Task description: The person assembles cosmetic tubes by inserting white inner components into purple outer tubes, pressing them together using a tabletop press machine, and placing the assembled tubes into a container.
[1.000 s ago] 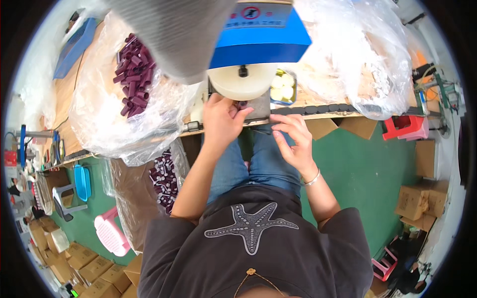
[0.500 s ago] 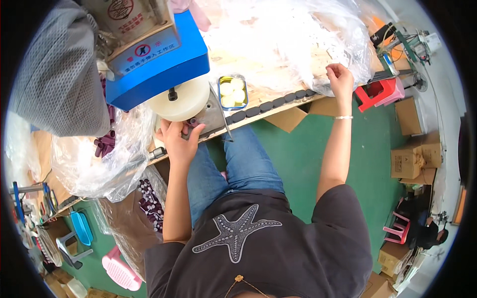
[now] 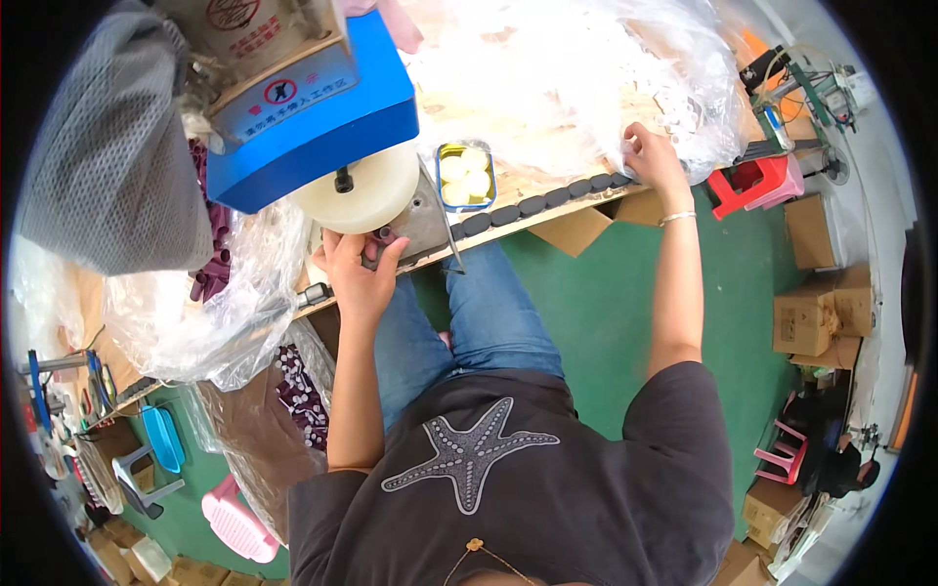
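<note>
Under the pale round wheel (image 3: 360, 190) of a blue machine (image 3: 313, 127), my left hand (image 3: 360, 278) grips a small purple tube (image 3: 385, 234) between thumb and fingers. The tube's open end shows; the wheel and fingers partly hide the rest. Out to the right, my right hand (image 3: 655, 161) is over the bench edge by clear plastic sheeting (image 3: 586, 88). Its fingertips are drawn together in a pinch, and whatever they hold is too small to make out. Small white pieces (image 3: 674, 107) lie on the plastic just beyond that hand.
A blue-rimmed tin (image 3: 465, 203) of pale round pieces stands right of the machine. More purple tubes (image 3: 210, 278) lie in plastic at the left. A lined box (image 3: 303, 391) below holds purple and white parts. Black padding (image 3: 532, 206) runs along the bench edge. A red stool (image 3: 747, 186) stands right.
My right hand has shifted slightly left, its wrist bending and its fingers reaching toward the plastic. My left hand stays at the wheel with the purple tube. The view has shifted a little.
</note>
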Demonstrator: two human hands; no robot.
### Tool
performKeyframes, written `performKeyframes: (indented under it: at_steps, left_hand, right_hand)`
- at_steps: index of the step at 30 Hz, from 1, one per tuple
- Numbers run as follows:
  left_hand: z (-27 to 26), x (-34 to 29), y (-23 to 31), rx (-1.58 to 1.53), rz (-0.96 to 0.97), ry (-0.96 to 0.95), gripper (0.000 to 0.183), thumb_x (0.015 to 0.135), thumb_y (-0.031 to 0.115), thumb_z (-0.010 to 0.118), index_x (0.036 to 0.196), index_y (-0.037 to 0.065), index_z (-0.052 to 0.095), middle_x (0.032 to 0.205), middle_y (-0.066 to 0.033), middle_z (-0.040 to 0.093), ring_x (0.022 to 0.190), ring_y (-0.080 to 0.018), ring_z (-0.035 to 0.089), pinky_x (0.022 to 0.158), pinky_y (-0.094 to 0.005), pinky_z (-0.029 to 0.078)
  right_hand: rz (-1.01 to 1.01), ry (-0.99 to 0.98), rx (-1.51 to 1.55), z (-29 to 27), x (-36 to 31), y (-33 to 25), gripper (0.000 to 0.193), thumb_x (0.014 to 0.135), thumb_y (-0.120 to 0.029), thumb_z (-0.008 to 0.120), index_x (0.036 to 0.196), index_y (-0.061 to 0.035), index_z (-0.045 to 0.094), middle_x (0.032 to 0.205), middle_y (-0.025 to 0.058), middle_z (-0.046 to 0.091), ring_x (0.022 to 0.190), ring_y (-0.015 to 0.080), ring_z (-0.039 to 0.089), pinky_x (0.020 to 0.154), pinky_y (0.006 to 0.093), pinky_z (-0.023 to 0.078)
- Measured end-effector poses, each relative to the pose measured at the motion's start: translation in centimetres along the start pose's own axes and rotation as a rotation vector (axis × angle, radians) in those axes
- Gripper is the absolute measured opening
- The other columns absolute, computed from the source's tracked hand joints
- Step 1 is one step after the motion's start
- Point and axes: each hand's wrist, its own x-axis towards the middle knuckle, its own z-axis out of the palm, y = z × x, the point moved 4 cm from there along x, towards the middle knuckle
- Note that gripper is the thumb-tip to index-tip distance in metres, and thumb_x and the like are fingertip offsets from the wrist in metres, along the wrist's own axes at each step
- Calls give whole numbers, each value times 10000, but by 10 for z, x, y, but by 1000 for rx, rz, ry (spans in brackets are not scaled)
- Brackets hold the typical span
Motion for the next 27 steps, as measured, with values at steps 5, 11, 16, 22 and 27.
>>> performKeyframes:
  at_steps: [5,11,16,22,27]
  left_hand:
    - [-1,0,-2,12,35,-2,225,685,163,812,848,129,660,665,42,446,773,-150,453,783,-347,234]
    - [-1,-1,0,-18,7,-4,238,669,174,823,845,137,667,671,49,475,777,-146,455,790,-341,241]
    - [-4,1,-2,3,18,-12,236,671,186,822,843,141,667,663,61,481,787,-145,456,798,-341,248]
    - [-3,1,2,-21,3,-5,226,679,195,814,845,142,670,662,62,487,799,-152,461,821,-354,258]
    - [-5,2,0,-35,-4,-3,234,675,194,814,853,134,674,668,61,505,820,-157,476,817,-363,264]
  right_hand:
    - [-5,4,-203,-11,3,-16,179,792,-51,644,965,-55,599,766,216,653,779,397,639,678,459,497]
    - [-126,390,411,-7,-21,-106,40,894,-63,640,883,-25,645,867,79,710,678,129,621,633,249,494]
    - [-691,112,35,50,-32,-222,75,709,-33,683,763,-63,642,1097,55,565,953,276,522,833,370,466]
    - [-546,-2,-23,77,-30,-222,44,759,-114,663,741,-74,666,1069,47,537,997,281,476,844,413,429]
    - [-273,175,367,71,-31,-210,73,838,-89,658,819,-20,643,1059,97,563,930,238,526,796,357,449]
